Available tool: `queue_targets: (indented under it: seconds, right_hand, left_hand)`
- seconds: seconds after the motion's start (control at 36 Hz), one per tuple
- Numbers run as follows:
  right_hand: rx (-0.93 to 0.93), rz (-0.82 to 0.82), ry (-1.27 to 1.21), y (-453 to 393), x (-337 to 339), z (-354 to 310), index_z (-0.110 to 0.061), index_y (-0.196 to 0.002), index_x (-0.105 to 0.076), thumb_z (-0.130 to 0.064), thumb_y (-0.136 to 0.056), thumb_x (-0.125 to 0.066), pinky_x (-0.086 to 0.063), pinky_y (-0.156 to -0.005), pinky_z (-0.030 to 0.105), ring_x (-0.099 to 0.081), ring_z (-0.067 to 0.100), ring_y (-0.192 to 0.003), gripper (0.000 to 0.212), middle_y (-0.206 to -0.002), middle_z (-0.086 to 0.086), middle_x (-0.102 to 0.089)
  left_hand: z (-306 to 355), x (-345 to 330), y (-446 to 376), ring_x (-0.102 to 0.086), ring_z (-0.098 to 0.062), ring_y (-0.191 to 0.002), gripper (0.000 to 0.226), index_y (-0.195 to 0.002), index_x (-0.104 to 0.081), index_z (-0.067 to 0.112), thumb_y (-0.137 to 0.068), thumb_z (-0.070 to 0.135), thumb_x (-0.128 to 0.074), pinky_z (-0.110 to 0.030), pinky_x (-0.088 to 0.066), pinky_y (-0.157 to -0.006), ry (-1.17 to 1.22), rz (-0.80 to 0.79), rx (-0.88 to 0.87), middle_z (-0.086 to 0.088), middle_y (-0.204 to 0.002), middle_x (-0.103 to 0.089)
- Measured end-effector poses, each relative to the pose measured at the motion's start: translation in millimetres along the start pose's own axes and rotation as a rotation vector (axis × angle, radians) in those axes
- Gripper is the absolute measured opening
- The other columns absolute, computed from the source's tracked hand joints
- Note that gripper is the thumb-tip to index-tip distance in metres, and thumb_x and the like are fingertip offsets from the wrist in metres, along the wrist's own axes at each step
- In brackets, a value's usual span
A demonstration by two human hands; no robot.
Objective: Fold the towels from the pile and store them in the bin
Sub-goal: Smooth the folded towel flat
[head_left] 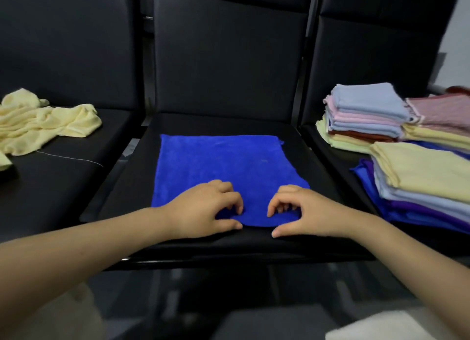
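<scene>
Grip: our left hand (203, 207) and right hand (302, 210) curl fingers and thumbs onto the near hem of the blue towel (221, 166), pinching it
Towel: flat on the middle seat (122, 187)
Handling: we judge it light, limp, non-slip; take corners
Around: yellow pile (43, 123) left, folded stacks (407, 161) right

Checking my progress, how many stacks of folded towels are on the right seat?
3: a tall pastel stack at the back, a striped-topped stack beside it, a yellow-topped stack nearest. More may lie out of frame.
</scene>
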State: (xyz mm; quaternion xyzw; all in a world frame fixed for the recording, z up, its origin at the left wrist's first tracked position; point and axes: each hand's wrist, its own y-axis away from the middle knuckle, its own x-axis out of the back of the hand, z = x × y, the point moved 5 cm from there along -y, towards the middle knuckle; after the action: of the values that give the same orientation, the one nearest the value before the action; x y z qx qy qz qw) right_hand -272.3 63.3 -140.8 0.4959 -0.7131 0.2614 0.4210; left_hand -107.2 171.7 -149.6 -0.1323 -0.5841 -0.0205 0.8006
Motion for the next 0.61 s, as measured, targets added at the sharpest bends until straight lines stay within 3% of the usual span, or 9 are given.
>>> queue_targets:
  seconds: [0.14,0.25,0.33,0.42,0.47,0.53,0.61]
  right_hand:
    - [0.017,0.184,0.147,4,2,7,-0.032,-0.089,-0.062,-0.032,-0.085,-0.073,-0.038,-0.078,0.015,-0.052,0.002,-0.093,0.012,-0.09,-0.015,-0.057]
    - [0.013,0.238,0.271,-3,-2,4,-0.026,-0.105,-0.06,-0.034,-0.088,-0.069,-0.04,-0.083,0.019,-0.047,0.001,-0.091,0.021,-0.097,-0.012,-0.056]
    - [-0.006,0.212,0.277,-11,-3,3,-0.021,-0.104,-0.063,-0.032,-0.087,-0.07,-0.04,-0.087,0.023,-0.05,0.005,-0.095,0.021,-0.099,-0.01,-0.059]
    - [-0.063,0.255,0.085,-17,6,5,-0.02,-0.086,-0.063,-0.025,-0.09,-0.068,-0.039,-0.073,0.015,-0.052,-0.002,-0.074,0.009,-0.078,-0.011,-0.058]
    - [-0.157,0.295,-0.14,-21,13,12,-0.017,-0.082,-0.063,-0.026,-0.093,-0.066,-0.036,-0.064,0.019,-0.046,-0.001,-0.06,0.014,-0.068,-0.008,-0.052]
    - [-0.236,0.325,-0.35,-25,16,21,-0.008,-0.089,-0.065,-0.033,-0.093,-0.065,-0.038,-0.071,0.029,-0.05,0.004,-0.071,0.025,-0.075,0.001,-0.056]
    - [-0.325,0.381,-0.426,-31,17,32,-0.003,-0.102,-0.066,-0.036,-0.093,-0.062,-0.046,-0.09,0.038,-0.062,0.016,-0.091,0.034,-0.099,0.015,-0.07]
  left_hand:
    - [-3,-2,-2,-0.048,-0.012,-0.097,0.018,-0.11,-0.06,0.017,-0.098,0.028,-0.053,-0.024,-0.04,-0.083,-0.02,0.064,0.039,0.005,-0.103,-0.057]
    - [-10,0,-9,-0.047,-0.015,-0.084,0.013,-0.106,-0.051,0.012,-0.102,0.02,-0.042,-0.026,-0.036,-0.074,0.076,0.049,0.201,0.005,-0.093,-0.054]
    - [-23,2,-15,-0.055,-0.024,-0.092,0.021,-0.111,-0.052,0.006,-0.104,0.019,-0.037,-0.035,-0.042,-0.085,0.11,0.003,0.313,-0.007,-0.102,-0.061]
    - [-32,5,-20,-0.056,-0.031,-0.093,0.024,-0.102,-0.051,0.003,-0.104,0.021,-0.035,-0.042,-0.043,-0.087,0.104,-0.003,0.359,-0.012,-0.099,-0.062]
    - [-35,8,-23,-0.053,-0.028,-0.081,0.028,-0.09,-0.047,0.009,-0.105,0.029,-0.034,-0.04,-0.043,-0.079,0.101,0.015,0.358,-0.005,-0.082,-0.056]
    - [-35,11,-24,-0.049,-0.022,-0.07,0.031,-0.081,-0.043,0.02,-0.103,0.041,-0.035,-0.039,-0.041,-0.071,0.093,0.04,0.338,0.002,-0.069,-0.049]
    - [-33,11,-26,-0.051,-0.016,-0.069,0.035,-0.097,-0.051,0.02,-0.097,0.053,-0.041,-0.036,-0.043,-0.07,0.045,0.053,0.3,0.004,-0.073,-0.054]
